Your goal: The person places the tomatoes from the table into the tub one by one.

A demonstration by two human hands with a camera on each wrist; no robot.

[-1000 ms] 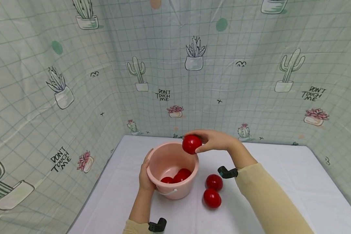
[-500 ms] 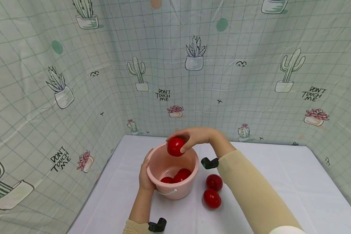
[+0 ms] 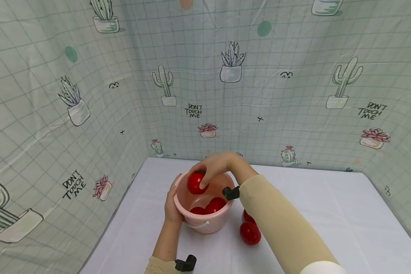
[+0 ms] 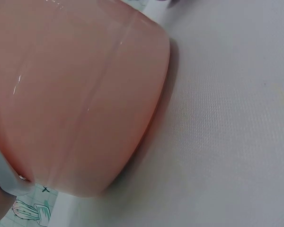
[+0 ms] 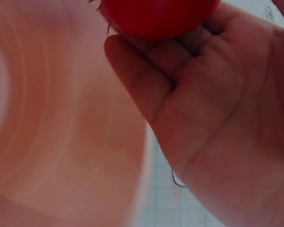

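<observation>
My right hand (image 3: 216, 166) grips a red tomato (image 3: 196, 183) between thumb and fingers, inside the mouth of a pink bucket (image 3: 212, 226). In the right wrist view the tomato (image 5: 161, 16) lies against the fingers, and its green stem tips show. My left hand (image 3: 172, 208) holds the bucket's left side from outside, fingers along the wall below the rim. The left wrist view shows mostly the bucket's smooth outer wall (image 4: 80, 94). At the bottom of the bucket lie a tomato (image 3: 215, 205) and another (image 3: 197, 210), partly hidden by the front rim.
Right of the bucket, a tomato (image 3: 250, 233) lies on the white tabletop (image 3: 311, 201). Behind it another tomato (image 3: 248, 217) is partly covered by my right sleeve (image 3: 277, 217). A white handle (image 3: 201, 225) hangs at the bucket's front. A cactus-print cloth (image 3: 260, 95) stands behind the table.
My right hand has carried the tomato leftward from over the bucket's right rim, then down into its mouth. The left hand keeps its hold on the bucket.
</observation>
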